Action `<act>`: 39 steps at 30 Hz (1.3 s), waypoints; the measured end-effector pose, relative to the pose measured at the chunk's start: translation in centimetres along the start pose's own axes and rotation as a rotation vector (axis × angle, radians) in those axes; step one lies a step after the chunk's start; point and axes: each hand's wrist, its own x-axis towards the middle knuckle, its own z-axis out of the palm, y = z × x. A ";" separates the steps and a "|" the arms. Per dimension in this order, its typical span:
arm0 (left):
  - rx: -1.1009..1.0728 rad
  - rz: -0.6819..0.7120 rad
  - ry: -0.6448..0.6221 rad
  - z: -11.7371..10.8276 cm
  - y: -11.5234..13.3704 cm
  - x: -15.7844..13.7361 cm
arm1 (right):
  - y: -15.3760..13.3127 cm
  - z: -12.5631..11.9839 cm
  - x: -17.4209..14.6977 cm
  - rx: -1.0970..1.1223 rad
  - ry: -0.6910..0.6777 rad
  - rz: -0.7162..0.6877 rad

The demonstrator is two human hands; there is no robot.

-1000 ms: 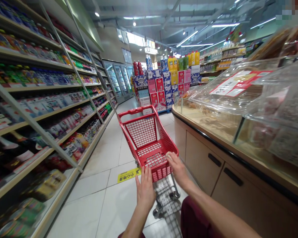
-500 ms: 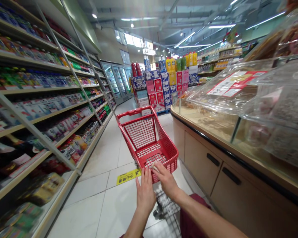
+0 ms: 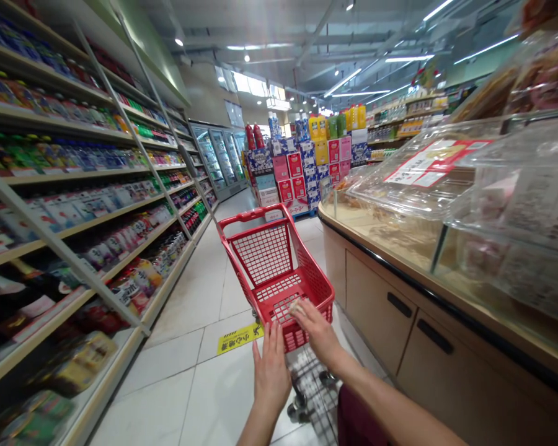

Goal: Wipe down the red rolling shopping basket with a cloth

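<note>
A red plastic shopping cart stands before me on the tiled floor, its near rim closest to me and its handle at the far end. At the rim's near left corner is my left hand, fingers stretched out; it seems to rest against the edge. My right hand reaches over the near rim, with its fingers bent over a small pale cloth that shows at the fingertips. Much of the cloth is hidden beneath the fingers. Apart from this, the visible part of the basket holds nothing.
Shelves of bottled drinks run along the left. A counter with dark handles and clear plastic food boxes stands close on the right. Stacked drink cartons and glass-door fridges lie ahead. A yellow floor sticker is beside the cart.
My right hand has shifted slightly right and away from my left hand, taking the cloth with it. My left hand stays at the rim's corner.
</note>
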 end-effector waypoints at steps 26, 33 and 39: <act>-0.050 0.001 0.062 0.1 0.4 -0.2 | 1.7 -1.0 -0.3 0.006 0.035 0.060; -0.057 -0.040 0.090 0.6 0.8 -0.1 | 0.1 -0.1 -1.3 0.042 0.018 -0.012; -0.065 -0.012 0.093 0.6 0.3 -0.1 | 2.4 -1.4 -0.4 0.007 0.080 0.082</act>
